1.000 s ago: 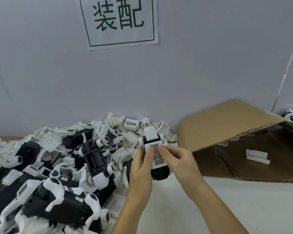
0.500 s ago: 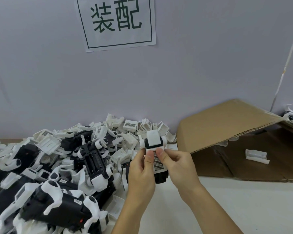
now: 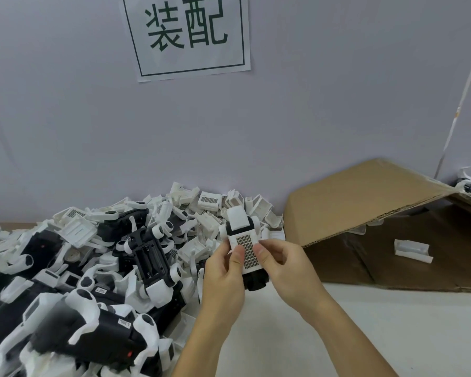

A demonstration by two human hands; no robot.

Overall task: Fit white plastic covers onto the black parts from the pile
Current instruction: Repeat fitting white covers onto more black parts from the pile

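Observation:
Both hands hold one black part (image 3: pixel 254 281) up in front of the pile (image 3: pixel 93 268). A white cover with a dark grid pattern (image 3: pixel 245 250) lies on the part's top face. My left hand (image 3: pixel 223 278) grips the part from the left, thumb on the cover. From the right, my right hand (image 3: pixel 286 270) grips it too, with its thumb pressing the cover's right edge. The part's white front end (image 3: pixel 238 221) points away from me. The pile holds several black parts and many loose white covers.
An open cardboard box (image 3: pixel 365 202) lies on its side at the right, with a white piece (image 3: pixel 412 250) inside it. A paper sign (image 3: pixel 186 34) hangs on the grey wall. White tabletop (image 3: pixel 337 336) spreads beneath my forearms.
The held part has risen slightly and tilted more upright. Both thumbs have shifted a little along the white cover. The pile and box have not moved.

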